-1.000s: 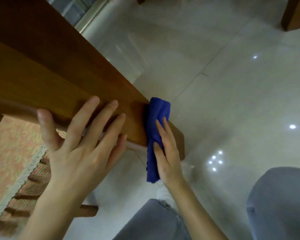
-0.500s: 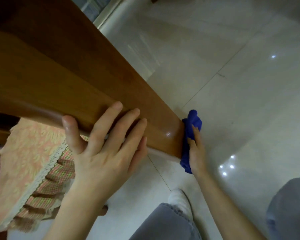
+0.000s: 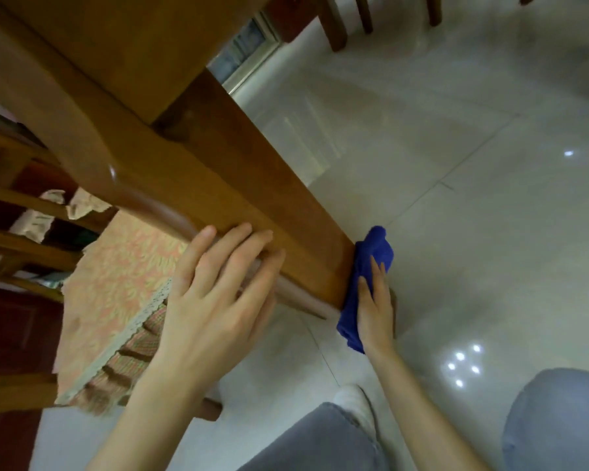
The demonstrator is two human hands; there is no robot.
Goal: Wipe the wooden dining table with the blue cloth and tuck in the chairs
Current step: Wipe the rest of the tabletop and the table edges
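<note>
**Table leg, low view: cloth pressed to wood**

Viewed from low down, near floor level. Table leg (image 3: pixel 252 198): square-section brown wood, smooth, semi-gloss, with a rounded edge catching a highlight; joined above to the flat underside of the wooden dining table (image 3: pixel 133 45). Blue cloth (image 3: pixel 371 266): soft, napped fabric, bunched into a long fold, lying flat against the far face of the leg near its lower end, one lump sticking out above the fingers. Right hand (image 3: pixel 374 311): fingers straight and together, palm pressing the cloth onto the leg, not closed around it. Left hand (image 3: pixel 215 300): spread flat on the near face of the leg, fingertips across the wood, thumb at the rounded edge, nothing gripped. Left of the leg: chair (image 3: pixel 24 232) with wooden slats and a peach floral seat cushion (image 3: pixel 116 283), lace-trimmed with a checked frill. Beyond the leg: glossy pale floor tiles (image 3: pixel 456 164) with lamp reflections. Grey trouser knees and a white sock below the hands.
</note>
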